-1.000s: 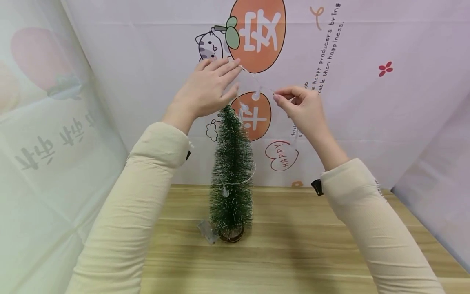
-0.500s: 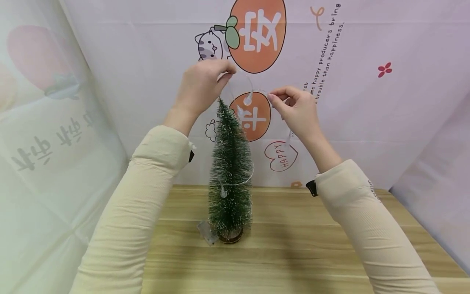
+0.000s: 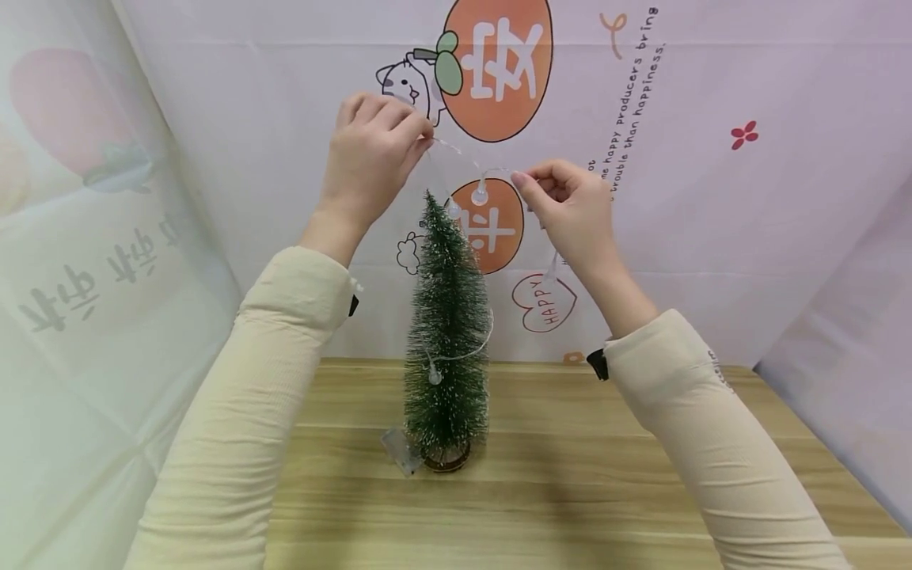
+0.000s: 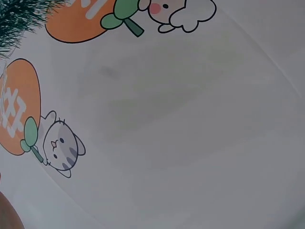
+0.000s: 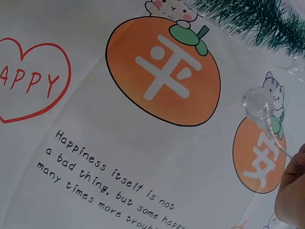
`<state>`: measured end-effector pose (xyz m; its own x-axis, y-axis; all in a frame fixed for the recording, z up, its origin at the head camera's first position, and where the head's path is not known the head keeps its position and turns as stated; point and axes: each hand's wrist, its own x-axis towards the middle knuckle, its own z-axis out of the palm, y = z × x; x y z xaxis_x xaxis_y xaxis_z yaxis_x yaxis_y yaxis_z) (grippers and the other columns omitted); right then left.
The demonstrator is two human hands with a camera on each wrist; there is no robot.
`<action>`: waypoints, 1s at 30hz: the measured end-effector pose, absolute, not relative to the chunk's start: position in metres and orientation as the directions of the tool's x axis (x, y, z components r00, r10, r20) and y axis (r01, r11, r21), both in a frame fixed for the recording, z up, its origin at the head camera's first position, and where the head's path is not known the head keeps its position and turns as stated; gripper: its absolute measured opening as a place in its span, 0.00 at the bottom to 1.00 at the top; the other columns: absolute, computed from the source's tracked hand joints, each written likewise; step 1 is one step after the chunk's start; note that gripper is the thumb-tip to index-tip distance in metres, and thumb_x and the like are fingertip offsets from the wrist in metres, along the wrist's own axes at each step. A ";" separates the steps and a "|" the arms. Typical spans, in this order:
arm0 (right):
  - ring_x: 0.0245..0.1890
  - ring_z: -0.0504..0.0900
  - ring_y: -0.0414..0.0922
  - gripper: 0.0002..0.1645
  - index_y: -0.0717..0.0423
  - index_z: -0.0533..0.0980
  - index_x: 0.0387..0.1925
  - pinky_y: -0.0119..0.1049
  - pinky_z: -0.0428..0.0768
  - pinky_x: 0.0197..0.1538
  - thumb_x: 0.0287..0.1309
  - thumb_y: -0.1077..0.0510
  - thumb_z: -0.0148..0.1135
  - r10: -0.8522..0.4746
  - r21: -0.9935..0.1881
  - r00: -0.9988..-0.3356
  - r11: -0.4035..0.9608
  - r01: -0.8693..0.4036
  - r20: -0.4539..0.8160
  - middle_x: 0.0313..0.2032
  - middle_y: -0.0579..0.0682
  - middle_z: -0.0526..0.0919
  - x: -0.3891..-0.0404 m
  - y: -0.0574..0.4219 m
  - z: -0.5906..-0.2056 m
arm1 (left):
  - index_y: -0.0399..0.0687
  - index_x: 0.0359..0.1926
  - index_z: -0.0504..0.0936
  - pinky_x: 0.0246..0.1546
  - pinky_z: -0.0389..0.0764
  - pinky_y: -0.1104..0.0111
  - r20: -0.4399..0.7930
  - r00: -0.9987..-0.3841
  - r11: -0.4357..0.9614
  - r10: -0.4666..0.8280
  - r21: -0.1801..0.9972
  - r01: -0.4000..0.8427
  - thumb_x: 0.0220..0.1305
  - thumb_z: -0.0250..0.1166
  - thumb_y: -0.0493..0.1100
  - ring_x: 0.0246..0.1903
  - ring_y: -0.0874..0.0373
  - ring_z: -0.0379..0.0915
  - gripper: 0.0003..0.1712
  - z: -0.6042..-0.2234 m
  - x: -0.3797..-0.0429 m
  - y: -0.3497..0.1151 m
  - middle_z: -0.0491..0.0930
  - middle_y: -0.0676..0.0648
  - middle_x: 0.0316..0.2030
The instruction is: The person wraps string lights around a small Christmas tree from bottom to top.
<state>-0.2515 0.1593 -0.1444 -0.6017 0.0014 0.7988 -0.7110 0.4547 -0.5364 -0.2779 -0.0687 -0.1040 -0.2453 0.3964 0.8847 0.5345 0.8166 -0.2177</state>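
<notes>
A small green artificial Christmas tree (image 3: 449,317) stands upright on the table, its needles tipped with white. Over its top, my left hand (image 3: 372,154) pinches the thin clear wire of a string of lights (image 3: 479,194). To the right, my right hand (image 3: 573,210) pinches another stretch of that wire between thumb and forefinger. Round clear bulbs dangle between the hands, and one bulb (image 3: 435,376) lies against the lower front of the tree. In the right wrist view, a bulb (image 5: 258,102) hangs near the fingers. The left wrist view catches only an edge of the left hand (image 4: 8,214).
A clear battery box (image 3: 401,451) lies on the wooden table (image 3: 527,507), left of the tree's round base (image 3: 447,459). Behind the tree hangs a pale printed cloth (image 3: 712,237) with orange fruit and lettering. Similar cloth (image 3: 64,380) closes the left side.
My left hand, with fingers spread a second ago, has curled them onto the wire and moved left. My right hand has drifted slightly left. The treetop has shifted a little left.
</notes>
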 end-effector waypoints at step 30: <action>0.14 0.74 0.36 0.10 0.66 0.83 0.36 0.27 0.73 0.17 0.61 0.61 0.60 -0.163 -0.484 -0.538 0.280 -0.829 0.827 0.19 0.44 0.80 -0.224 0.108 -0.146 | 0.42 0.40 0.81 0.59 0.66 0.55 0.897 -0.333 0.813 0.291 -0.049 0.580 0.68 0.57 0.43 0.47 0.44 0.74 0.10 -0.127 -0.284 -0.093 0.84 0.42 0.41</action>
<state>-0.2243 0.1082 -0.1459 -0.5382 -0.1634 0.8268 -0.8289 0.2801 -0.4842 -0.2841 -0.0930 -0.1268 -0.3326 0.2906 0.8972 0.5798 0.8133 -0.0486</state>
